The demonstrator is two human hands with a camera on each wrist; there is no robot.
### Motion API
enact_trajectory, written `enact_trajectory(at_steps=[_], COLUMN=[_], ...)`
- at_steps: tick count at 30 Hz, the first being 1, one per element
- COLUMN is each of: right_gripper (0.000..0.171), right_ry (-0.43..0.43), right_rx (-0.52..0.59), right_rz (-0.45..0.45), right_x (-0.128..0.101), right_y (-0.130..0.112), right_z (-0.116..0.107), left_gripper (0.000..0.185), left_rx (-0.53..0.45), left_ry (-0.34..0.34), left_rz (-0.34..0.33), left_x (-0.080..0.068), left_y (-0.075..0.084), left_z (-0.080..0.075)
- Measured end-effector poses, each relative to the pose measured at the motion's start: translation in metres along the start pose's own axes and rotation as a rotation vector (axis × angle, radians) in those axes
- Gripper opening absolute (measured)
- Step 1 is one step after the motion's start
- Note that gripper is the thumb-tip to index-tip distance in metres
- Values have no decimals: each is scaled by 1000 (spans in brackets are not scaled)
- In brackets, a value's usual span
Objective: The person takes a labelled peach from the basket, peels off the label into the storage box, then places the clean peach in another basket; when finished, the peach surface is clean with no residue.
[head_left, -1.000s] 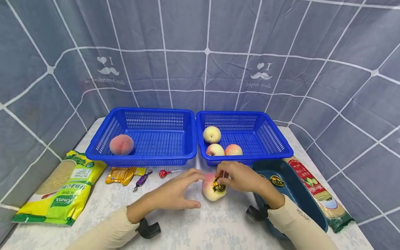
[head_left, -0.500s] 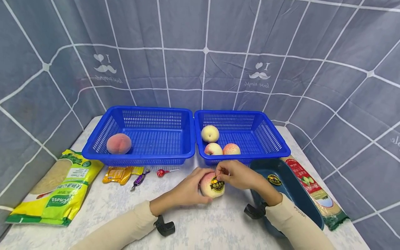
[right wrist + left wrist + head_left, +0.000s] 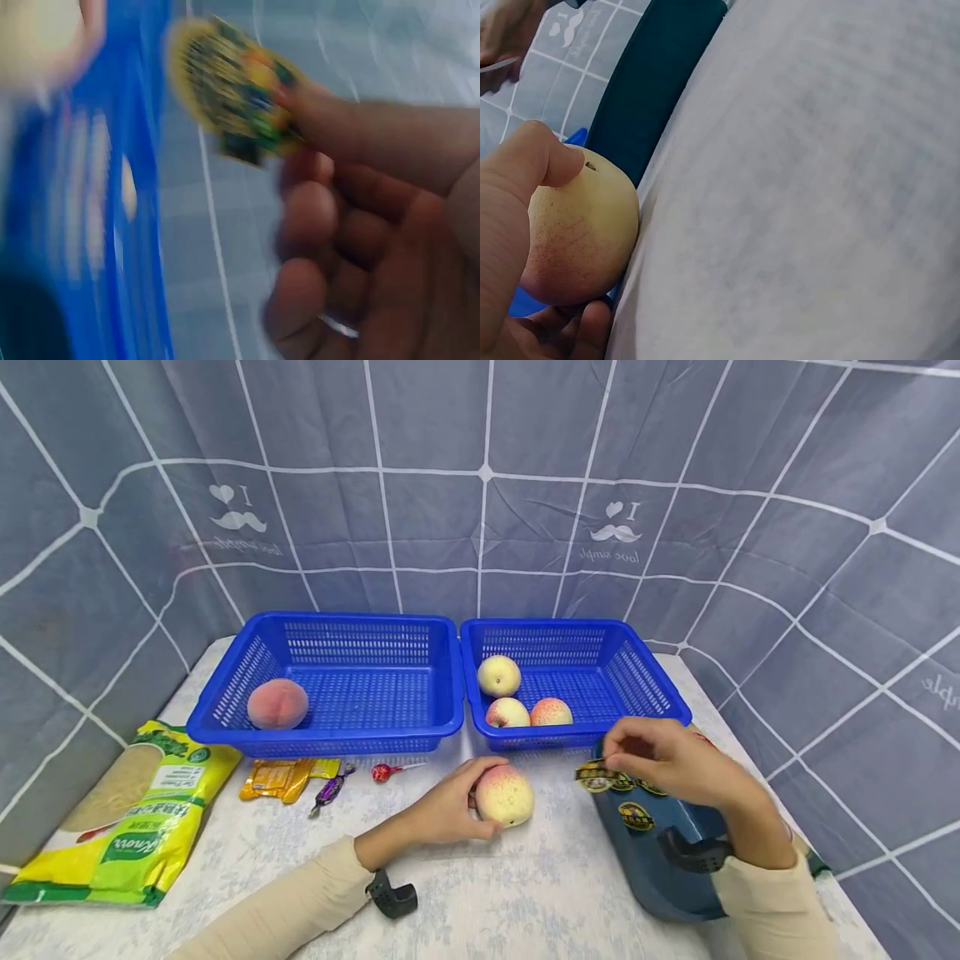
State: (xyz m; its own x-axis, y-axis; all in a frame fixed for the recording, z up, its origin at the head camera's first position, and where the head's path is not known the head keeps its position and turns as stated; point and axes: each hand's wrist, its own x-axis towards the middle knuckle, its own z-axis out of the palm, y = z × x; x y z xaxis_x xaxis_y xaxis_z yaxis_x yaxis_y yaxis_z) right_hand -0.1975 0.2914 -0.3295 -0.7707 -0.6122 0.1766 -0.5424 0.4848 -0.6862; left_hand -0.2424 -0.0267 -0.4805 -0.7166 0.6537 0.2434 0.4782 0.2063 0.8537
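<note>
- Pinched between thumb and fingertips, a round yellow-and-black sticker [image 3: 596, 774] hangs from the right hand [image 3: 667, 760]; that grip is narrow, closed only on the sticker's edge, probably so the sticky face stays free. The right wrist view shows the same sticker [image 3: 232, 97] at the fingertips, though blurred.
- Left hand [image 3: 450, 806] cups a peach [image 3: 504, 794] from its left side, thumb on top near the stem dimple, fingers curled beneath; the left wrist view shows the peach [image 3: 581, 232] resting against the tabletop [image 3: 802, 195], so the grip seems meant to keep the fruit from rolling.
- Relative to the peach, the sticker lies to its right and slightly higher, apart from the skin, over the near-left edge of a dark blue tray [image 3: 660, 860].
- More stickers lie on the tray's wall, one of them [image 3: 635, 816] right of the peach and lower than the pinched one.
- Beyond the peach stands the right blue basket [image 3: 652, 693] holding three peaches; beyond and to the left of the peach, the left blue basket [image 3: 225, 718] holds a single redder one [image 3: 277, 703].
- Left of the peach on the tabletop lie a red lollipop [image 3: 386, 771], wrapped sweets [image 3: 288, 777] and, farthest left, a yellow-green packet [image 3: 127, 818].
</note>
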Motion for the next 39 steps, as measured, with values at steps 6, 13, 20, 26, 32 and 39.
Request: enact_trajectory(at_steps=[6, 13, 20, 26, 32, 39], right_gripper=[10, 18, 17, 25, 22, 24], right_ry=[-130, -153, -116, -108, -77, -6], right_rx=[-77, -299, -540, -637, -717, -875], right_rz=[341, 544, 666, 672, 698, 688], right_x=[-48, -53, -44, -44, -41, -40], right_y=[44, 80, 83, 91, 93, 87], right_z=[-34, -15, 3, 11, 15, 15], left_gripper=[84, 83, 85, 85, 85, 85], left_rx=[-5, -41, -45, -69, -81, -65], left_ry=[0, -2, -5, -20, -32, -21], left_rz=[0, 19, 21, 15, 10, 18], left_x=[1, 0, 1, 1, 0, 1], left_y=[0, -1, -4, -4, -3, -3], left_z=[0, -2, -2, -2, -3, -1])
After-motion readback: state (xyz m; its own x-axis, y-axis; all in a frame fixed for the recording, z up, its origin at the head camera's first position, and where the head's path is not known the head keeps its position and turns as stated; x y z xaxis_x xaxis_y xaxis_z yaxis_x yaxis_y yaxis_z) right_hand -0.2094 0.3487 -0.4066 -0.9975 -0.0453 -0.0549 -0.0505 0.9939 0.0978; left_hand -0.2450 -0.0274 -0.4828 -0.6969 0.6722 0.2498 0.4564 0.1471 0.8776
